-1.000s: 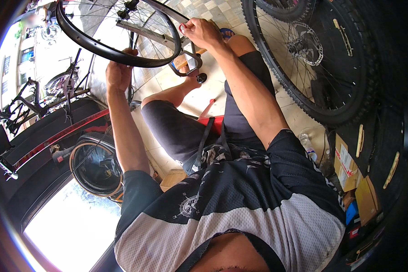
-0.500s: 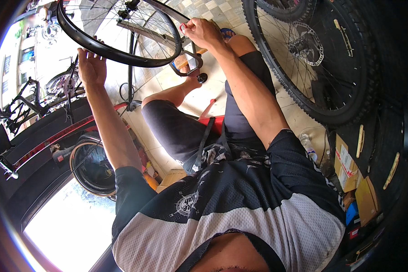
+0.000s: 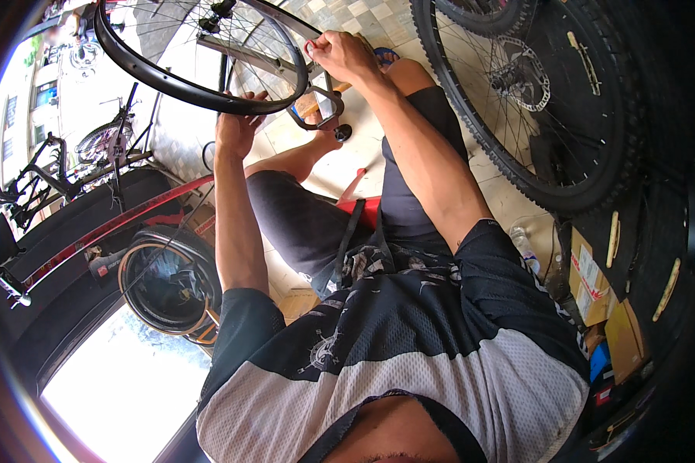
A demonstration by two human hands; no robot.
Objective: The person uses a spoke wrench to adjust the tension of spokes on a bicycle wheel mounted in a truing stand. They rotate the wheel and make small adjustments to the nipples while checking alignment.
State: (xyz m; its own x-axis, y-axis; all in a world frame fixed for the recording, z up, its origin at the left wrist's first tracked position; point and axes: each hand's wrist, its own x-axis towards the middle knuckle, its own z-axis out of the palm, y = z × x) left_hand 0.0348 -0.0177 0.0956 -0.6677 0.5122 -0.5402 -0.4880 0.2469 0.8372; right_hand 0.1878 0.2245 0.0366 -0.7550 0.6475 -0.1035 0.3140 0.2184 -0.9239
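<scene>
A bare black wheel rim with spokes (image 3: 179, 90) stands upright in a grey metal truing stand (image 3: 324, 116) in front of me. My left hand (image 3: 238, 133) is at the rim's lower near side, palm up, its fingers spread and reaching behind the rim. Part of those fingers is hidden by the rim. Beside the rim's right edge, my right hand (image 3: 346, 59) pinches a small red spoke wrench (image 3: 310, 47) between thumb and fingers. The wheel's black hub (image 3: 222, 9) shows at the top edge.
A knobby-tyred wheel with a disc rotor (image 3: 522, 73) stands close on my right. Cardboard pieces (image 3: 591, 282) and a plastic bottle (image 3: 522, 241) lie nearby. To the left are a red bicycle frame tube (image 3: 116, 216), stacked tyres (image 3: 162, 282) and parked bikes (image 3: 116, 147).
My left hand has moved right along the underside of the rim, from its left part toward the stand. My right hand stays almost where it was, still pinching the red spoke wrench.
</scene>
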